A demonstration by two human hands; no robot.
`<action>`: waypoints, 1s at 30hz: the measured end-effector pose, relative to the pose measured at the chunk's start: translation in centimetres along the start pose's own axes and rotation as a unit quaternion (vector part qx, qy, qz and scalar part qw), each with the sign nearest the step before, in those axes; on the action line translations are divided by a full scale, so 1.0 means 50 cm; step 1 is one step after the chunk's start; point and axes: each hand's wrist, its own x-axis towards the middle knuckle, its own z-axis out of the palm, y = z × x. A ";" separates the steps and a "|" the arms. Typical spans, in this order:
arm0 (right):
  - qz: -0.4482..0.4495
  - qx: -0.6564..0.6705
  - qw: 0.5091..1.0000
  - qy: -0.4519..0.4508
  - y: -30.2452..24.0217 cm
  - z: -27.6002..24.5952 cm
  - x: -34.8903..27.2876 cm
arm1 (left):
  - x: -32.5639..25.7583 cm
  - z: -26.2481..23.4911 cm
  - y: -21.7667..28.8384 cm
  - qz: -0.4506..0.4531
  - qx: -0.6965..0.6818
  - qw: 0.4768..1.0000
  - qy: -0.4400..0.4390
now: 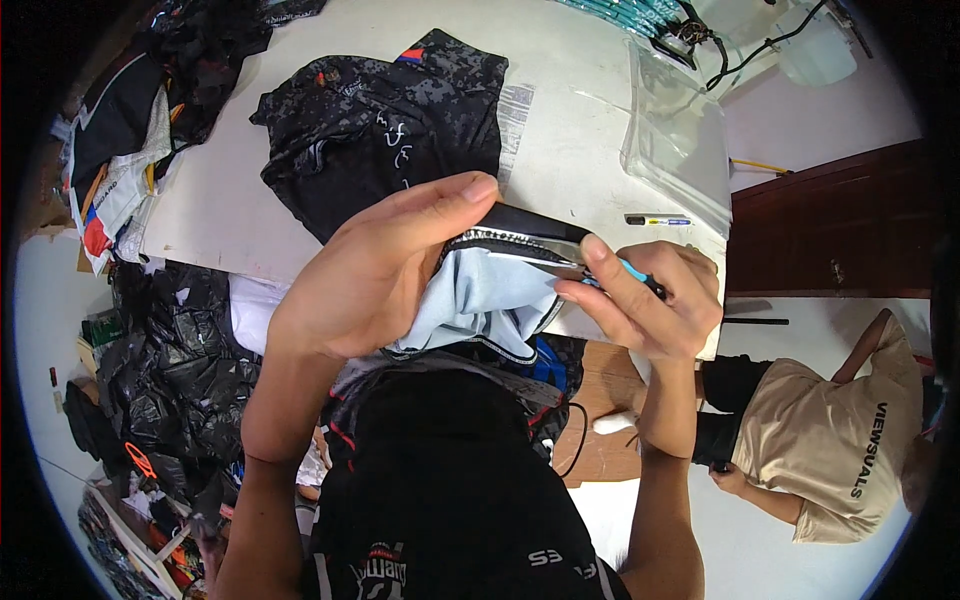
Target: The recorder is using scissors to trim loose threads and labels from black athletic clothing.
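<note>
A black shirt (385,130) with a grey pixel-camouflage pattern lies on the white table, its lower part reaching toward me. Between my hands is folded cloth with a pale blue inner side (480,295) and a black seamed edge; whether it belongs to that shirt is hard to tell. My left hand (370,260) is closed on this cloth, thumb along the top of the black edge. My right hand (650,300) grips small scissors (632,270) with blue and black handles. Their silver blades lie along the seam, and the fingertips also touch the black edge.
Right of the shirt are a marker pen (657,220) and a clear plastic tray (680,145). Clothes (120,150) are heaped at the far left, above black plastic bags (180,345). Another person in a tan shirt (815,430) is at the right, near a brown wooden panel (830,225).
</note>
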 end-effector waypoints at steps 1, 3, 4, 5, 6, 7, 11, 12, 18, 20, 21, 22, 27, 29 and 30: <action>-0.001 -0.004 1.000 -0.002 0.000 -0.001 -0.001 | 0.001 0.002 0.000 0.000 -0.002 1.000 0.006; -0.001 -0.007 1.000 -0.004 0.000 -0.002 -0.001 | 0.001 0.012 0.000 0.004 0.012 1.000 0.016; -0.003 -0.005 1.000 -0.002 0.000 -0.003 0.001 | 0.001 0.018 0.001 0.009 0.026 0.999 0.025; -0.004 -0.002 1.000 0.001 0.000 -0.003 0.002 | 0.001 0.024 0.002 0.008 0.026 0.999 0.025; -0.004 -0.002 1.000 0.001 0.000 -0.002 0.002 | 0.003 0.030 0.003 0.008 0.030 0.999 0.036; -0.006 -0.010 1.000 0.006 0.000 0.000 0.001 | 0.004 0.033 0.002 0.007 0.035 0.998 0.047; -0.013 -0.031 0.999 -0.016 -0.001 0.001 0.001 | 0.009 0.008 -0.002 -0.002 -0.010 1.000 -0.002; -0.012 -0.032 0.999 -0.016 -0.002 0.000 0.001 | 0.009 0.009 -0.003 -0.006 -0.016 1.000 -0.019; -0.004 -0.050 0.999 -0.009 -0.008 -0.003 0.001 | 0.014 0.010 -0.007 -0.005 -0.033 0.999 -0.027; -0.006 -0.040 0.999 0.003 -0.005 0.002 0.000 | 0.014 0.009 -0.006 0.000 -0.034 0.999 -0.029; -0.005 -0.041 0.999 0.003 -0.001 0.004 -0.001 | 0.014 0.007 -0.005 -0.001 -0.036 0.999 -0.040; -0.015 -0.034 0.999 0.009 0.002 0.006 -0.002 | 0.015 0.005 -0.005 -0.002 -0.038 0.998 -0.051; -0.016 -0.038 0.999 -0.006 0.001 0.005 -0.006 | 0.017 -0.002 -0.007 0.003 -0.023 0.999 -0.035; -0.022 -0.033 0.999 -0.003 0.004 0.010 -0.011 | 0.017 0.000 -0.007 0.004 -0.021 0.999 -0.028; -0.021 -0.034 0.999 -0.003 0.004 0.008 -0.012 | 0.019 0.003 -0.005 0.002 -0.019 0.999 -0.031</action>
